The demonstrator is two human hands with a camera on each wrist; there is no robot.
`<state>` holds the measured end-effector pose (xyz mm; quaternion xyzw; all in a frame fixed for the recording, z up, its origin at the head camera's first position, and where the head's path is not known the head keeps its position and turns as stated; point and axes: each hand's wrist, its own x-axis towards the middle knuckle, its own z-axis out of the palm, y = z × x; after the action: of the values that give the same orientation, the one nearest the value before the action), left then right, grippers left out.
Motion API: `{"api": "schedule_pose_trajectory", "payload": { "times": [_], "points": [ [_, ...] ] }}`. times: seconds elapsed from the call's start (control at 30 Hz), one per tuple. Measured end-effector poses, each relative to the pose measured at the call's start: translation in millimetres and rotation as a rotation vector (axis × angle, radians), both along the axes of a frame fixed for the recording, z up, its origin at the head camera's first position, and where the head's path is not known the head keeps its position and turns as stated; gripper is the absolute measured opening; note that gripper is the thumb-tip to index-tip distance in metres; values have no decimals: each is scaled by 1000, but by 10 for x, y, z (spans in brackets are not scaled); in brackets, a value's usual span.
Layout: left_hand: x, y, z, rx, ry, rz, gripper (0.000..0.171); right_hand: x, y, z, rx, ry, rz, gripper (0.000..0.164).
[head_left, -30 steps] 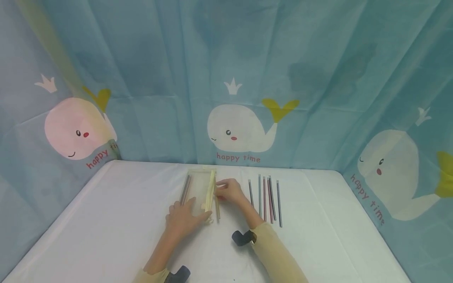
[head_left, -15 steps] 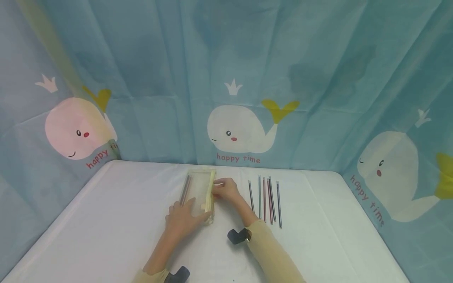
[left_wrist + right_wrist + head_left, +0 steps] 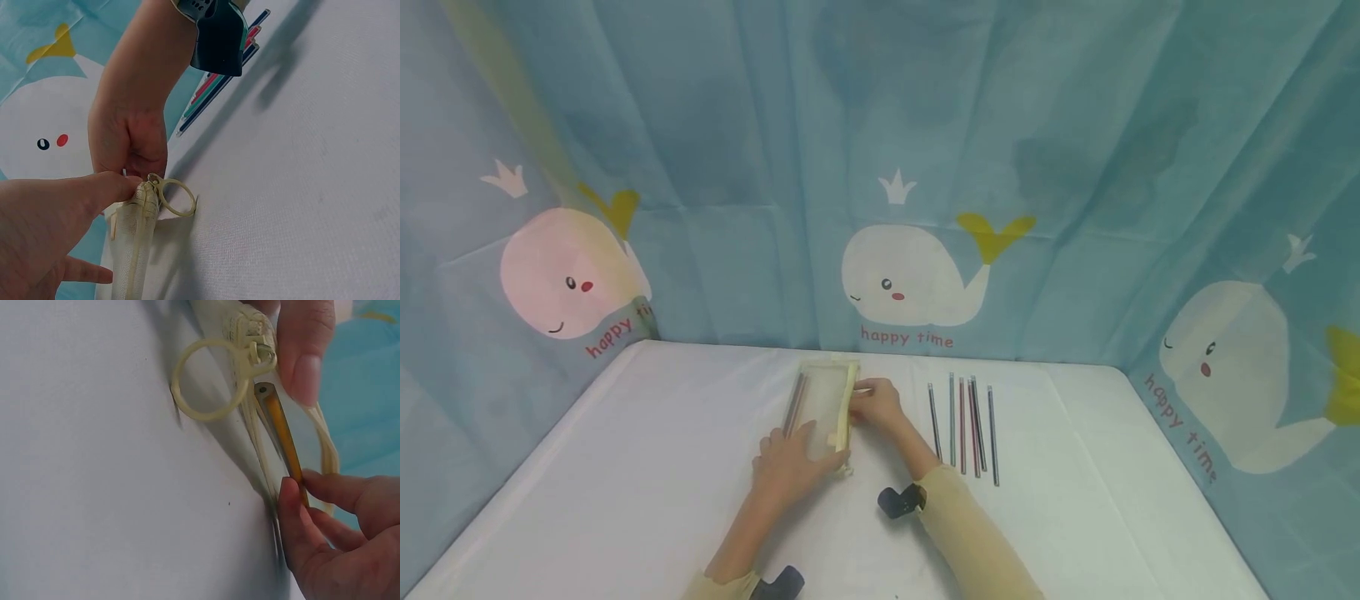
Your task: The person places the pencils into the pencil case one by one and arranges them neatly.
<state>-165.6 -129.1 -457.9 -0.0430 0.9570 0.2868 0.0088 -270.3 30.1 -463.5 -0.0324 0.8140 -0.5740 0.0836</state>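
While my left hand, fingers spread, rests on the mesh zipper pouch, my right hand pinches a yellow pencil at the pouch's opening, apparently mid-insertion, so next probably calls for tucking it fully inside.

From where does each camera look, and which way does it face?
Head: head-worn, facing forward and down at the mesh pouch; left hand, right hand and forearms show.
Left wrist: wrist-worn, facing the pouch's zipper end; both hands and the right forearm show.
Right wrist: wrist-worn, facing the golden pencil; right hand and left thumb show.
Shared: both wrist views include the ring pull.
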Motion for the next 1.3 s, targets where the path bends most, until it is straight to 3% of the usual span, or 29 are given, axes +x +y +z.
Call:
{"api": "schedule_pose_trajectory", "payload": {
  "times": [0.2,0.8,1.3],
  "points": [
    [18,7,21,-8,7,-10,93,7,-39,-16,-47,2,1,42],
    [22,-4,12,-17,7,-10,94,-20,-137,-68,27,20,-4,42],
    [12,-6,0,-22,2,-15,93,59,60,-60,55,102,17,35]
  ]
}}
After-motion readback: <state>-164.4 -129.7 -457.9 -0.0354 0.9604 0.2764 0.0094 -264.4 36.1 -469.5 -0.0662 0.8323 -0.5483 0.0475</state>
